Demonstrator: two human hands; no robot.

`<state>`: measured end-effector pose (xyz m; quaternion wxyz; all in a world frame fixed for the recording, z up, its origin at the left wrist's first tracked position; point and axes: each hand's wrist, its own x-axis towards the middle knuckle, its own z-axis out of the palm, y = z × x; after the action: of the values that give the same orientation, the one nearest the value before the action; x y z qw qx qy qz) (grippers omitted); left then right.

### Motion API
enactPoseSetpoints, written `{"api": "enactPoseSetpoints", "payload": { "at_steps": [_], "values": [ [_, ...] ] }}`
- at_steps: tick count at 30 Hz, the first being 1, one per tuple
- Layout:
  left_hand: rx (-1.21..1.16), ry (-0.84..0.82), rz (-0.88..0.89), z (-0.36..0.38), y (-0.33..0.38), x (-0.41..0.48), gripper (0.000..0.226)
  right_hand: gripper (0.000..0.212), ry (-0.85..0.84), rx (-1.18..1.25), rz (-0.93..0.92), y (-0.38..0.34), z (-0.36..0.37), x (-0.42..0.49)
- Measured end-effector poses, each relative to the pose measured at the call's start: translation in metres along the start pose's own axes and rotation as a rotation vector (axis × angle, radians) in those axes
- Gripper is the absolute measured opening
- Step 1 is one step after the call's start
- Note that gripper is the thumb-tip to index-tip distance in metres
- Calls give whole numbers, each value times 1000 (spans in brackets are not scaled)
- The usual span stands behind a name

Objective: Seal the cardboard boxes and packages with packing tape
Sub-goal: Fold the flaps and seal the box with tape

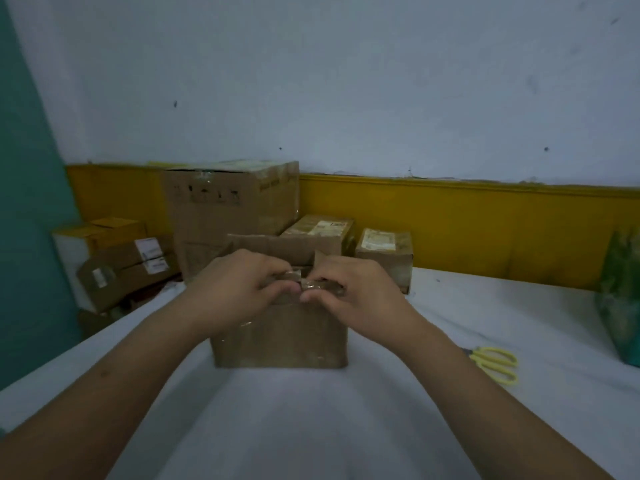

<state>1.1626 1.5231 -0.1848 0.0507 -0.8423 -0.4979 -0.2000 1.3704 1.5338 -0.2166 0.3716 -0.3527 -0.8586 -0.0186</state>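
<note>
A small brown cardboard box (280, 341) stands on the white surface in front of me, its front face glossy with clear tape and its far flaps standing up. Both hands meet at the box's top front edge. My left hand (239, 289) curls its fingers over the edge and pinches a strip of clear packing tape (304, 280). My right hand (349, 296) pinches the same shiny strip from the right, fingertips nearly touching the left ones. The tape roll is out of sight.
Yellow-handled scissors (493, 363) lie to the right on the white surface (311, 427). A large carton (232, 206) and two small taped parcels (384, 249) stand behind the box. More boxes (114, 258) are piled at the left. A green bag (621, 299) stands at the right edge.
</note>
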Motion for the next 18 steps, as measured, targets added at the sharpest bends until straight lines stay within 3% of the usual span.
{"api": "enactPoseSetpoints", "payload": {
  "at_steps": [4, 11, 14, 15, 18],
  "values": [
    [-28, 39, 62, 1, 3, -1, 24, 11, 5, 73, 67, 3, -2, 2],
    [153, 267, 206, 11, 7, -11, 32, 7, 41, 284, 178, 5, 1, 1],
    [152, 218, 177, 8, 4, -8, 36, 9, 3, 224, 149, 5, -3, 3],
    [164, 180, 159, 8, 3, -7, 43, 17, -26, 176, 118, 6, -7, 4],
    [201, 165, 98, 4, 8, -15, 94, 53, -114, 72, 80, 2, -21, 4]
  ]
}}
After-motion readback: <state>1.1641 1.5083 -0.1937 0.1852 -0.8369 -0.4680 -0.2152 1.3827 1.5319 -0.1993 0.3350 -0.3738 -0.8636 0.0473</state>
